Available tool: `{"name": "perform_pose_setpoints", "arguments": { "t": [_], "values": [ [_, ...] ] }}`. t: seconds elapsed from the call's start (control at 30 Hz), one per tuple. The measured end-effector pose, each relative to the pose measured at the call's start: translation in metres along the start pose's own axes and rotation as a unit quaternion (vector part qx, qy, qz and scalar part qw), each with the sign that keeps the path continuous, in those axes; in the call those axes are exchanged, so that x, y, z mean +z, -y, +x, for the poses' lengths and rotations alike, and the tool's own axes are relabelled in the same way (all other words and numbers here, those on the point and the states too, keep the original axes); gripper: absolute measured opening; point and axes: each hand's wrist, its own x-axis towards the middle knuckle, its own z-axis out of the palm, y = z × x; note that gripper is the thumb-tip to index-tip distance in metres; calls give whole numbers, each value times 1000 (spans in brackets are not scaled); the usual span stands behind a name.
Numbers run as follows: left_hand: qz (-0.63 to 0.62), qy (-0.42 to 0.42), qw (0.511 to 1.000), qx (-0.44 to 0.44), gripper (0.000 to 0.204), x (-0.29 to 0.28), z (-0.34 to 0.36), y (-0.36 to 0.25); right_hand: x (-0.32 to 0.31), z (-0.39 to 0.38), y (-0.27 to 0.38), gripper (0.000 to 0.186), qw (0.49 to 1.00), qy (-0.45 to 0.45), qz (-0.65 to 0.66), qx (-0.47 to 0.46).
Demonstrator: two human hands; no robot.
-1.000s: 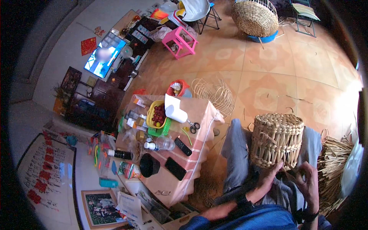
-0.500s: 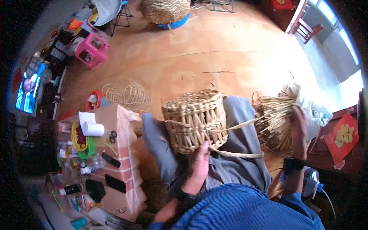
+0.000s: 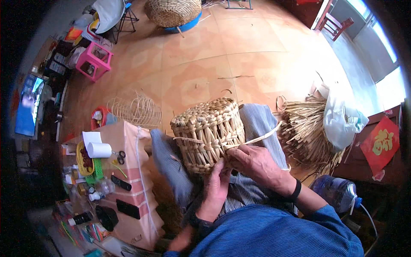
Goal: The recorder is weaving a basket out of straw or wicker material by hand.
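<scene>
a person, seen from above, sits with a woven straw basket [image 3: 207,135] tilted on the lap, between the knees, its closed end facing up and away. the left hand [image 3: 215,188] is closed on the lower edge, thumb on the weave, other fingers mostly out of sight. the right hand [image 3: 257,166] is just beside it, fingers bent and drawn narrow at the wall; i cannot tell whether they pinch the pale loose strand [image 3: 267,132] that runs out to the right.

the closed end is woven over, and the wall stands as open slats crossed by a braided band. the weaving looks well along but unfinished: the long strand hangs free, and a short end [image 3: 187,139] juts from the left side. the edge nearest the person is partly covered by the hands, so how much is left there is unclear.

half a second ago, the right hand was away at the straw bundle [image 3: 304,128] beside the right knee; now it is at the basket. the left hand has stayed at the lower edge. the bench [image 3: 132,169], cloth-covered, remains at the left.
</scene>
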Motion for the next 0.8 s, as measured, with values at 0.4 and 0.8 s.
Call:
{"name": "perform_pose_setpoints", "arguments": {
  "t": [0.4, 0.8],
  "values": [
    [56, 175, 981, 55, 70, 2, -5, -7, -7, 8, -14, 38, 996, 83, -15, -38],
    [304, 36, 948, 91, 47, -12, -14, 0, -5, 20, -24, 26, 991, 93, 32, -85]
  ]
}}
